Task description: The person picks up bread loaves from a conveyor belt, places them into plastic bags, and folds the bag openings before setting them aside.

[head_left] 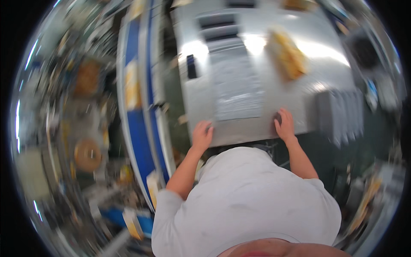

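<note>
Sheet (237,85), grey, shiny and wrinkled like thin plastic, lies as a long rectangle on the smooth metal table (199,98), its long axis running from the near edge to the far edge, its straight short end towards the person. Left hand (202,134) is at the near left corner, right hand (286,125) at the near edge; both have fingers loosely bent, partly apart, and I cannot tell if they hold something.
</note>
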Demonstrator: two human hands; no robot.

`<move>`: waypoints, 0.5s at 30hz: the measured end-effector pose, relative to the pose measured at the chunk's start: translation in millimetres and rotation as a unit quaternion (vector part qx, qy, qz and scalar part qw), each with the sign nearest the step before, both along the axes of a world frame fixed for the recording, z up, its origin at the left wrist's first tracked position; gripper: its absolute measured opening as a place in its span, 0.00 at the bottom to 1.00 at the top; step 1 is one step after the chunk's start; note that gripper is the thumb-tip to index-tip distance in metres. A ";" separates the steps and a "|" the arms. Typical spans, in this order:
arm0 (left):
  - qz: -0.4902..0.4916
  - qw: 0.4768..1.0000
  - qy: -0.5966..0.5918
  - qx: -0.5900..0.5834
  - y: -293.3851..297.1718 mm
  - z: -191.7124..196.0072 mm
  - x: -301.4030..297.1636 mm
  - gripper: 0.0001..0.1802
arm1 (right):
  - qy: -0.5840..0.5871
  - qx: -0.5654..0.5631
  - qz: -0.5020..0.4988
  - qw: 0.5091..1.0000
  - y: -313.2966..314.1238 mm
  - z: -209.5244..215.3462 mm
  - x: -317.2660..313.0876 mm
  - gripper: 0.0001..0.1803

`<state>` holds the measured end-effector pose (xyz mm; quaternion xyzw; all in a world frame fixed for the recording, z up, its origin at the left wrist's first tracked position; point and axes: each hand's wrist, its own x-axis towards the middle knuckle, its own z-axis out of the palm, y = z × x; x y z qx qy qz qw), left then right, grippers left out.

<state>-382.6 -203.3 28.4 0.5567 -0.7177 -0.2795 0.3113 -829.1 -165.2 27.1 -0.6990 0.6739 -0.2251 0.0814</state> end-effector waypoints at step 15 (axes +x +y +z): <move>0.450 0.745 -0.323 0.371 178.0 -90.6 355.8 0.50 | -0.016 0.094 0.041 0.995 -11.6 7.0 67.2 0.19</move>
